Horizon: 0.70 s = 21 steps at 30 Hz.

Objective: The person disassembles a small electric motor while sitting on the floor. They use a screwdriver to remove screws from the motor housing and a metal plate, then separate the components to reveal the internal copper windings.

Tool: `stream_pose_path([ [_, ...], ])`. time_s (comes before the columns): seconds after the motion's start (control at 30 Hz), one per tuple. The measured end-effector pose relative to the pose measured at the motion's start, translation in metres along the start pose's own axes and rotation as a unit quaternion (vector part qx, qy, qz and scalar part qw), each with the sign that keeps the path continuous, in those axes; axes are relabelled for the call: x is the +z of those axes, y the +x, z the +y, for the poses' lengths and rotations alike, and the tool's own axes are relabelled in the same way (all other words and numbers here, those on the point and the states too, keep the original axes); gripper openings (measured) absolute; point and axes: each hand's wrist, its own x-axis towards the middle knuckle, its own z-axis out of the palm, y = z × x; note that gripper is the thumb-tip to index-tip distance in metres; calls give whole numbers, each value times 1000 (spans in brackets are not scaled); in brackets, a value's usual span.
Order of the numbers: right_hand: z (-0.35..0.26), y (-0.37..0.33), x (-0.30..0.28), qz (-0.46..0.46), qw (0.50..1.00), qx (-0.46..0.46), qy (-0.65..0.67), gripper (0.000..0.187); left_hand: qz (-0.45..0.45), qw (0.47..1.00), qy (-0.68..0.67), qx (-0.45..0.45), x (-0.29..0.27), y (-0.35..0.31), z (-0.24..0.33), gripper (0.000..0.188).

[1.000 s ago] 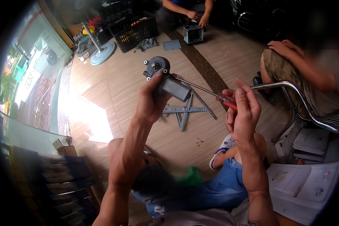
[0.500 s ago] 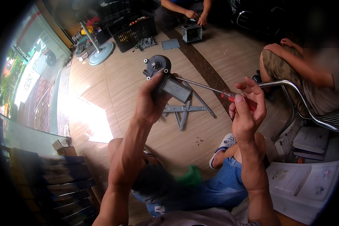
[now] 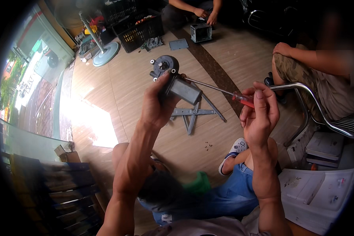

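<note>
My left hand [image 3: 158, 105] is wrapped round a small electric motor [image 3: 187, 93], a grey metal can joined to a round black gear housing with pale bushings. Its thumb lies across the housing. In my right hand [image 3: 260, 114] is a screwdriver [image 3: 243, 98] with a clear red handle, pinched between thumb and fingers. The shaft slants up and left, and its tip meets the motor's side near the left fingers. What exactly the tip touches is too small to tell. Below the motor, a grey metal scissor-arm linkage [image 3: 192, 112] lies on the floor, partly hidden by it.
Several small screws [image 3: 208, 146] lie on the floor before my feet. A metal-framed chair [image 3: 314, 92] with a seated person is at right. Farther off are another person with an open metal box [image 3: 201, 34], a flat panel [image 3: 178, 44], a black crate [image 3: 139, 33] and a fan base [image 3: 106, 54].
My right thumb and fingers have shifted on the screwdriver handle, showing more of its red front. The motor stays nearly in place. One hand of the person at right has left view.
</note>
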Motion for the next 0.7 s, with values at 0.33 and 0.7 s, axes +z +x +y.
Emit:
stream_pose_path([
  [0.33,3,-3,-3,-23,999,-24,-19,35,39,998,-40,1,10,-3,1,28],
  [0.7,9,1,2,-5,998,-61,-10,47,23,998,-50,-10,10,-3,1,30],
])
